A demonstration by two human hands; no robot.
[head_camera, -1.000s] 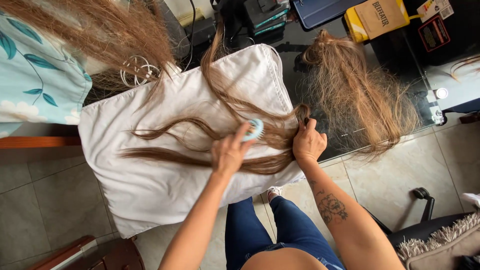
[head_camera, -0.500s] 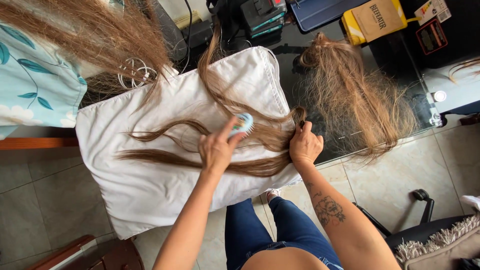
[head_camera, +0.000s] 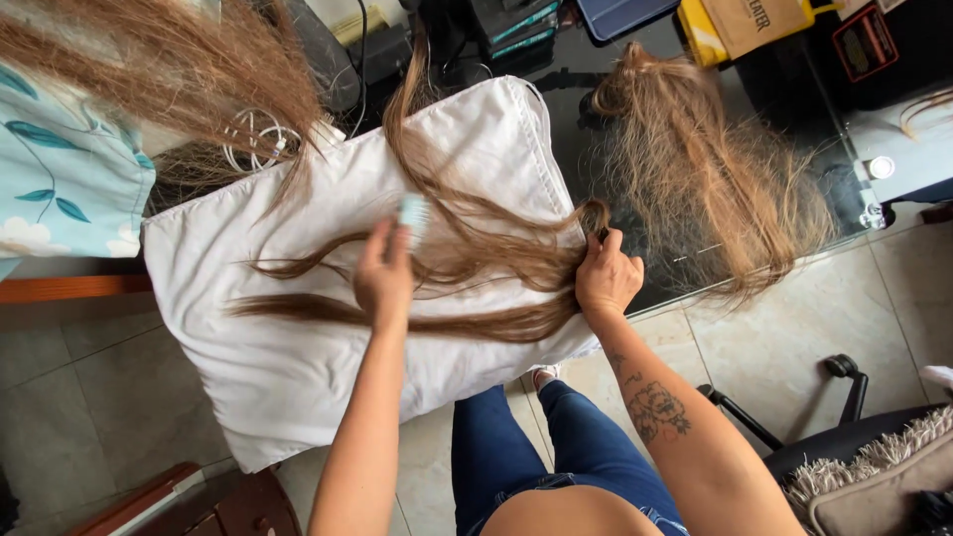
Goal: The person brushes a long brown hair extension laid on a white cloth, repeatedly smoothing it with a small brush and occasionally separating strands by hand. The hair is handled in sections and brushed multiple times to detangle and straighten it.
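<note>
**Brush carried leftward along the hair, root end held pinched**

Since the earlier frame, your left hand travelled to the left across the white pillowcase, and the pale blue brush went with it, away from your right hand. Your left hand was closed around the brush, its head showing above the fingers. The long brown hair strand lay spread on the pillowcase, its loose ends pointing left. Your right hand was clenched on the gathered end of this strand, at the right border of the cloth.

I judged the step as one brushing stroke in progress, about halfway along. The next move would call for a firm pinch on the right, so the strand does not slide.

To the left, the cloth gave free room before its edge. To the right, the second hair bundle lay near on the dark glass table, whose edge passed just beside your right hand.
</note>
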